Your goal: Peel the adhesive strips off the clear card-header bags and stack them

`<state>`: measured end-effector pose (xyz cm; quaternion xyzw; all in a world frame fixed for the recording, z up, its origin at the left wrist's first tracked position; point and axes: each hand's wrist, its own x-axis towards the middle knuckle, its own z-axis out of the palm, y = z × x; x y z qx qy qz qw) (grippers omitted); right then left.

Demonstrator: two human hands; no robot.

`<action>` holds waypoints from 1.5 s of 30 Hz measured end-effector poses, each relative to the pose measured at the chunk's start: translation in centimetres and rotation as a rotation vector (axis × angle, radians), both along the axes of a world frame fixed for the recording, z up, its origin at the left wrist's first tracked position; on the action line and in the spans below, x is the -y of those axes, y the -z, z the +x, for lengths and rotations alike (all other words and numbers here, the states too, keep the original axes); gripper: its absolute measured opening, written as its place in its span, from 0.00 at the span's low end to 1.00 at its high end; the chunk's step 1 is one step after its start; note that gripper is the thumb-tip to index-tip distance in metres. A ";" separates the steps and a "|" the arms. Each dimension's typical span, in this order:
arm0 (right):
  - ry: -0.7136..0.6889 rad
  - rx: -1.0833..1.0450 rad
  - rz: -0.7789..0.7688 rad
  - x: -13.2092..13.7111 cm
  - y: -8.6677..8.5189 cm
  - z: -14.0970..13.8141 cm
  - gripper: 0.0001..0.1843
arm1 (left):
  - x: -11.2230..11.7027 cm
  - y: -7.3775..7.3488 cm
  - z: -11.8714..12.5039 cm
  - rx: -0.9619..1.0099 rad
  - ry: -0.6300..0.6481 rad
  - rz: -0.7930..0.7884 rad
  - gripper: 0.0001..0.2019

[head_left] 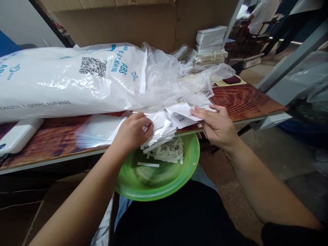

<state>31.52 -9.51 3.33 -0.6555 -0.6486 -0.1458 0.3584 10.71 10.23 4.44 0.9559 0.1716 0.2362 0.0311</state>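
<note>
Fingers [198, 113] of the right hand [221, 131], head view, touch the right end of a white card [182, 111] near the table's [246, 100] front edge; the left hand's [133, 131] are curled beside clear plastic [164, 126] (whether either grips cannot be told). Below, a green bowl [159, 195] holds white strips [169, 152]; behind lies a white sack [77, 89].

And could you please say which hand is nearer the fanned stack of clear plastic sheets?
Left. The left hand is just right of the plastic sheets; the right hand is farther right, touching white printed paper.
</note>
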 end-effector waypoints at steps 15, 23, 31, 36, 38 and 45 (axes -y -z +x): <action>-0.284 0.119 -0.182 0.2 -2.2 -2.4 0.16 | -1.1 -2.0 -1.6 -0.177 0.134 -0.389 0.17; -0.109 0.467 -0.100 -2.6 -1.3 -6.2 0.17 | 0.0 -2.1 -0.4 -0.163 0.154 -0.144 0.17; -0.175 0.127 -0.219 -5.9 -2.8 -6.6 0.12 | 0.0 -3.4 -0.6 -0.104 0.210 -0.205 0.15; -0.024 -0.043 -0.229 -8.4 -2.2 -6.4 0.01 | 0.0 -2.5 0.0 -0.045 0.245 -0.283 0.14; 0.021 -0.029 -0.250 -9.3 -1.8 -6.4 0.06 | -0.2 -2.2 -0.1 -0.028 0.237 -0.304 0.15; 0.057 0.045 -0.399 -5.8 -2.3 -2.6 0.26 | -4.1 -3.4 -5.5 -0.110 -0.433 -0.059 0.19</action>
